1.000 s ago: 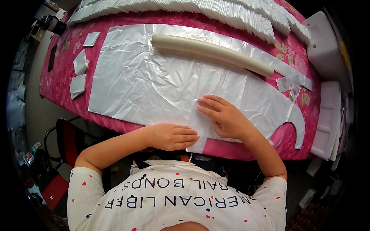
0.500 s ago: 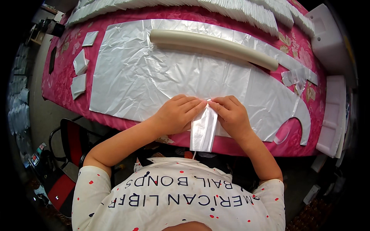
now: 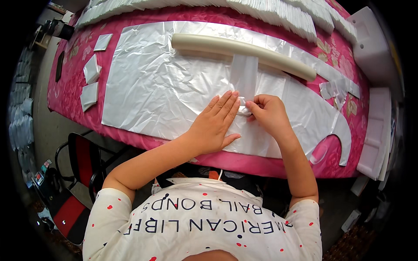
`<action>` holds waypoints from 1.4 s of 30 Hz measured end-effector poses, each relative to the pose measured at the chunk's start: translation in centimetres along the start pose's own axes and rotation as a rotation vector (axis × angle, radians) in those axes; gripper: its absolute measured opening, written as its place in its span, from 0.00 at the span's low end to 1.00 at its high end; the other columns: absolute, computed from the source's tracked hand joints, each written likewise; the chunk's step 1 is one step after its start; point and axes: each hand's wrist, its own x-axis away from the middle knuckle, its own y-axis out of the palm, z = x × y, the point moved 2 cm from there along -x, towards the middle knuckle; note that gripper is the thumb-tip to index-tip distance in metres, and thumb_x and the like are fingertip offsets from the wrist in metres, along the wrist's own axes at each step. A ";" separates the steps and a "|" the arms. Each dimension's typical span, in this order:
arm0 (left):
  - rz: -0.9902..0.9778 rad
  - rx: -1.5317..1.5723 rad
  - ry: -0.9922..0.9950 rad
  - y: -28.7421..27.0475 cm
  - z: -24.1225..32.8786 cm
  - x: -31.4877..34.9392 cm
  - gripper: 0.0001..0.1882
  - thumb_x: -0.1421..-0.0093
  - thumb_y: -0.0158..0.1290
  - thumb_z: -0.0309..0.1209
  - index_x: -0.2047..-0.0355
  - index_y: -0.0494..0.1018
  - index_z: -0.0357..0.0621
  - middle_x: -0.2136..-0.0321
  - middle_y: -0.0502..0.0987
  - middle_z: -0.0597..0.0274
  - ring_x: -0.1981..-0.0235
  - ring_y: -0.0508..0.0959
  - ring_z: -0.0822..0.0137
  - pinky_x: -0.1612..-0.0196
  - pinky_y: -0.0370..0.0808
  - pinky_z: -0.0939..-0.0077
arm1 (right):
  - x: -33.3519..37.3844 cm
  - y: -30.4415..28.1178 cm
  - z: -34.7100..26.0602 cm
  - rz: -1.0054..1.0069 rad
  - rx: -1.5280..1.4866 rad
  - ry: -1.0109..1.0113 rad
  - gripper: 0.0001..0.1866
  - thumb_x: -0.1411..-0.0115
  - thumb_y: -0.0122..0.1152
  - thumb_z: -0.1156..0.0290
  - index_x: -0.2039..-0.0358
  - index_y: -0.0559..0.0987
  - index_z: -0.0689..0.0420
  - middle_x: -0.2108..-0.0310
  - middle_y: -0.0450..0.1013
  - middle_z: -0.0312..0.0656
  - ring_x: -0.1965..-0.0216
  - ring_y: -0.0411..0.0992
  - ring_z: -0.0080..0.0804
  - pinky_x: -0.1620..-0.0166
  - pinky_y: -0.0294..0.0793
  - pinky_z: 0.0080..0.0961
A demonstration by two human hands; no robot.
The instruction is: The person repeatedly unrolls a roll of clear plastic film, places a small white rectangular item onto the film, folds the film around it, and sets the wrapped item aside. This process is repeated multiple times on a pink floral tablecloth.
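Note:
A large silvery-white plastic sheet [image 3: 148, 82] lies spread over the table in front of me. On it lies a narrow strip of translucent plastic film [image 3: 244, 76], stretching from my hands toward a long cream tube [image 3: 235, 46]. My left hand [image 3: 215, 119] rests flat with its fingers stretched out, fingertips at the left edge of the strip's near end. Close beside it, my right hand [image 3: 269, 114] is closed, thumb and forefinger pinching the near end of the film strip. The exact fold between the fingers is too small to make out.
A pink flowered cloth [image 3: 148, 140] covers the table. Long rows of white folded packets [image 3: 270, 17] line the far edge, and a few small white packets [image 3: 89, 96] lie at left. White foam boxes [image 3: 375, 130] stand at right. A red-and-black chair [image 3: 82, 161] is at lower left.
The film strip hung toward me over the table edge and now lies away from me on the sheet. Both hands moved slightly farther out; my left hand went from pinching to flat.

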 end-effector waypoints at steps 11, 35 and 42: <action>-0.059 -0.134 -0.056 0.7 0.2 0.5 0.42 0.46 0.49 0.49 0.39 0.50 0.32 0.37 0.49 0.44 0.34 0.46 0.52 0.35 0.44 0.59 | 1.0 0.7 0.4 0.366 0.820 -0.920 0.27 0.55 0.65 0.68 0.51 0.72 0.57 0.49 0.67 0.44 0.46 0.65 0.36 0.44 0.63 0.33; 0.131 0.102 0.337 -2.6 0.0 1.8 0.17 0.56 0.58 0.30 0.63 0.72 0.41 0.54 0.74 0.58 0.51 0.74 0.64 0.49 0.70 0.67 | 2.9 0.4 1.6 0.082 0.629 -1.093 0.13 0.57 0.59 0.75 0.66 0.78 0.58 0.65 0.75 0.36 0.65 0.72 0.32 0.61 0.72 0.27; 0.144 0.078 0.271 -0.7 -0.9 2.4 0.27 0.56 0.56 0.28 0.52 0.70 0.41 0.55 0.75 0.59 0.54 0.75 0.64 0.53 0.70 0.68 | 3.8 0.7 2.1 0.125 0.570 -1.032 0.13 0.56 0.60 0.76 0.66 0.79 0.56 0.67 0.75 0.36 0.68 0.71 0.31 0.64 0.73 0.27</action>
